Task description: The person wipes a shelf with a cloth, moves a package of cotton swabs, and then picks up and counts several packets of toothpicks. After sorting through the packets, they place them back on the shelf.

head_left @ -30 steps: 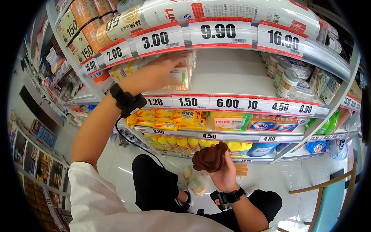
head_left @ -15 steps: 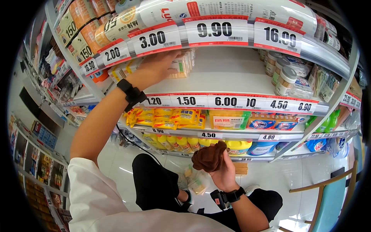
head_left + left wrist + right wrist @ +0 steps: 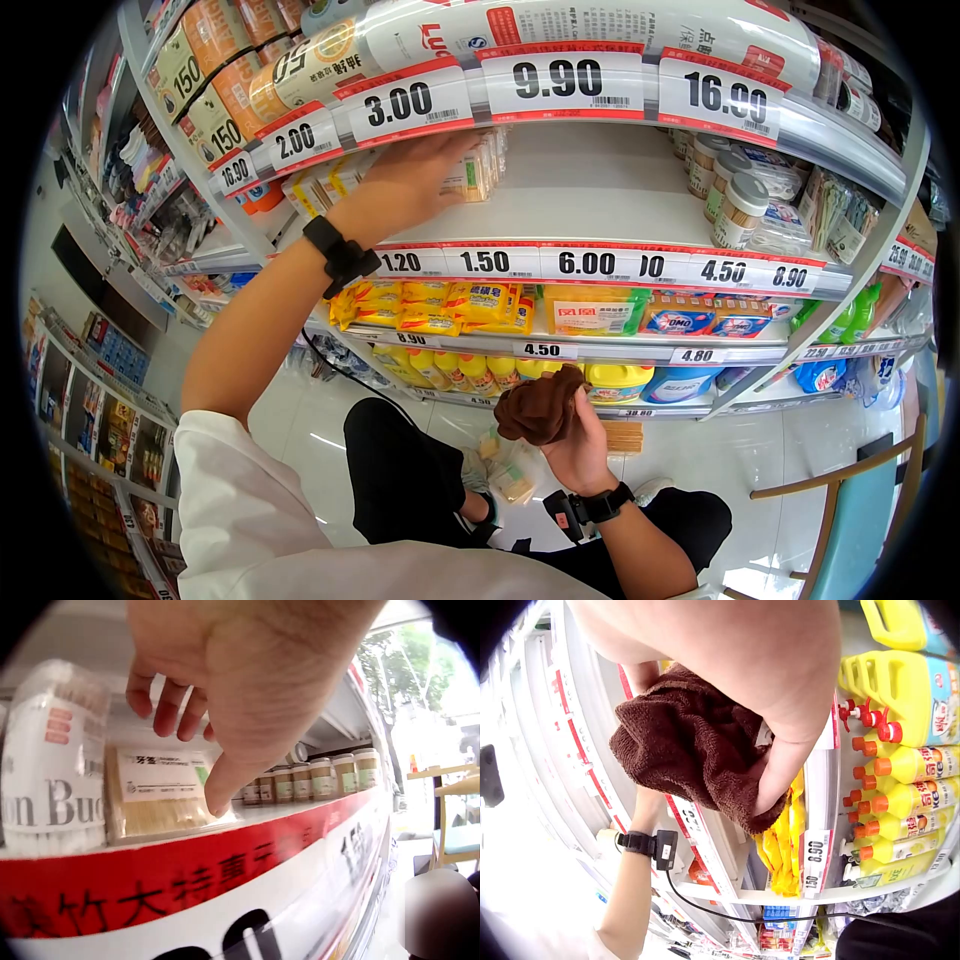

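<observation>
My left hand (image 3: 405,190) reaches onto the middle shelf, over the clear-wrapped toothpick packs (image 3: 478,172) stacked at its left. In the left wrist view, the fingers (image 3: 171,709) spread loosely above a toothpick pack (image 3: 161,791) with a white label, and the thumb lies at the pack's right front corner. Low in front of my body, my right hand (image 3: 582,455) grips a bunched brown cloth (image 3: 538,408). The right wrist view shows the cloth's fluffy, towel-like weave (image 3: 694,742), with the thumb pressed into its folds.
Lidded jars (image 3: 740,210) stand at the shelf's right end. A white-labelled tub (image 3: 54,765) stands left of the toothpick pack. Below are yellow soap packs (image 3: 470,308) and yellow bottles (image 3: 475,372). Clear-wrapped packs (image 3: 512,480) lie on the floor. A chair (image 3: 850,530) stands at right.
The front toothpick packs have shifted back, deeper into the shelf, and my left hand has moved over them with its fingers less curled. My right hand and the cloth stay in place.
</observation>
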Tool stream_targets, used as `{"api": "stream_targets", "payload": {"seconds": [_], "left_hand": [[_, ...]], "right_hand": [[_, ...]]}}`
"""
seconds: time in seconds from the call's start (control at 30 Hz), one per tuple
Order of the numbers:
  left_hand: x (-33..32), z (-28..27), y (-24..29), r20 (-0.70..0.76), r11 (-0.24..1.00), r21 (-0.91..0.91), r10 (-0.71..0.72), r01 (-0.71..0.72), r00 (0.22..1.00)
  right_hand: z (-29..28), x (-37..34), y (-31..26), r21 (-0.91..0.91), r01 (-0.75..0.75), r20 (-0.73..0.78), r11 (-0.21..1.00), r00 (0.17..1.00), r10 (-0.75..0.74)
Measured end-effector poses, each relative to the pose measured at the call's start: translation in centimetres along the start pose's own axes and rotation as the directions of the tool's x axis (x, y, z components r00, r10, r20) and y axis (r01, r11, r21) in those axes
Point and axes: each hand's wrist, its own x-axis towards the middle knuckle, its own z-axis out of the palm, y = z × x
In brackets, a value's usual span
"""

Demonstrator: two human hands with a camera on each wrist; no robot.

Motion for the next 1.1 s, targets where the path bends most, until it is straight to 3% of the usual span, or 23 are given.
{"api": "stream_targets", "payload": {"seconds": [0.03, 0.1, 0.17, 0.23, 0.3, 0.4, 0.43, 0.47, 0.5, 0.53, 0.63, 0.67, 0.7, 0.77, 0.8, 0.83, 0.9, 0.93, 1.0, 1.03, 1.07, 1.1], "left_hand": [[-0.5, -0.5, 0.8, 0.000, 1.000, -0.001, 0.001, -0.001, 1.000], [-2.1, -1.6, 4.0, -0.081, 0.926, 0.318, 0.239, -0.202, 0.968], [-4.4, -4.0, 9.1, 0.030, 0.923, 0.102, 0.371, -0.372, 0.928], [-7.0, -4.5, 13.6, 0.084, 0.850, -0.368, 0.433, -0.376, 0.897], [-8.6, -2.6, 15.5, 0.012, 0.790, -0.357, 0.537, -0.498, 0.843], [-9.5, 0.2, 16.8, -0.062, 0.709, -0.431, 0.593, -0.557, 0.803], [-9.4, 0.8, 16.8, -0.066, 0.707, -0.429, 0.596, -0.562, 0.800], [-9.2, 1.4, 16.7, -0.146, 0.680, -0.309, 0.657, -0.665, 0.740], [-8.7, 1.1, 16.7, -0.214, 0.640, -0.178, 0.716, -0.747, 0.664], [-8.4, 0.8, 16.8, -0.278, 0.612, -0.188, 0.717, -0.769, 0.639], [-6.2, -1.8, 15.9, -0.370, 0.565, -0.128, 0.735, -0.815, 0.568], [-5.0, -2.3, 15.7, -0.440, 0.599, -0.093, 0.692, -0.795, 0.572], [-3.6, -3.5, 15.3, -0.421, 0.655, -0.089, 0.658, -0.750, 0.624], [-0.9, -4.7, 14.1, -0.378, 0.762, -0.090, 0.570, -0.641, 0.730], [0.2, -4.9, 13.5, -0.359, 0.812, -0.094, 0.512, -0.576, 0.780], [1.1, -4.7, 13.0, -0.359, 0.811, -0.091, 0.515, -0.579, 0.778], [2.8, -2.8, 12.2, -0.366, 0.885, -0.201, 0.329, -0.419, 0.870], [3.4, -1.8, 11.8, -0.365, 0.882, -0.201, 0.337, -0.427, 0.868], [4.3, -1.1, 11.1, -0.210, 0.874, -0.429, 0.149, -0.228, 0.966], [4.8, -1.4, 10.7, -0.207, 0.873, -0.429, 0.156, -0.233, 0.966], [5.3, -1.9, 10.2, 0.007, 0.809, -0.579, 0.131, -0.103, 0.991], [5.9, -2.4, 9.7, 0.225, 0.727, -0.684, 0.136, 0.057, 0.965]], "right_hand": [[0.0, -0.1, 0.1, 0.005, 0.000, 0.005, 1.000, 1.000, 0.000], [0.1, 0.1, -0.2, 0.008, 0.015, 0.003, 1.000, 1.000, -0.015], [0.6, -0.2, -0.6, 0.015, 0.011, 0.024, 1.000, 1.000, -0.011], [0.4, -0.4, -0.7, 0.019, 0.026, 0.034, 0.999, 0.999, -0.027], [1.0, -0.6, -1.2, 0.076, 0.016, 0.081, 0.997, 0.996, -0.023], [-0.3, -1.0, -0.6, 0.101, -0.012, 0.087, 0.995, 0.996, 0.003], [-0.8, -1.1, -0.5, 0.102, -0.030, 0.051, 0.994, 0.998, 0.025], [-1.3, -1.1, -0.7, 0.102, -0.023, 0.050, 0.994, 0.999, 0.018], [-1.5, -1.1, -1.2, 0.000, 0.001, 0.085, 1.000, 0.996, -0.001], [-1.5, -1.1, -1.6, -0.102, 0.026, 0.122, 0.994, 0.992, -0.014], [0.7, -1.3, -2.7, -0.013, 0.115, 0.142, 0.993, 0.984, -0.111], [0.6, -1.4, -2.1, 0.102, 0.106, 0.128, 0.989, 0.985, -0.118], [0.3, -1.1, -2.0, 0.104, 0.105, 0.129, 0.989, 0.985, -0.119], [0.0, -0.4, -1.9, -0.058, 0.024, 0.299, 0.998, 0.954, -0.005], [0.3, -0.4, -1.6, -0.079, 0.011, 0.246, 0.997, 0.969, 0.009], [0.4, -0.4, -1.3, -0.079, 0.015, 0.249, 0.997, 0.969, 0.005], [0.1, -0.5, -1.0, -0.073, -0.025, 0.297, 0.997, 0.954, 0.046], [0.2, -0.6, -1.0, -0.068, -0.019, 0.294, 0.998, 0.955, 0.038], [0.2, -0.7, -1.1, -0.052, -0.022, 0.304, 0.998, 0.952, 0.037], [0.2, -0.7, -1.3, -0.046, -0.018, 0.302, 0.999, 0.953, 0.031], [0.1, -0.8, -1.4, -0.030, -0.012, 0.294, 0.999, 0.956, 0.021], [0.0, -0.9, -1.5, -0.012, -0.006, 0.284, 1.000, 0.959, 0.009]]}}
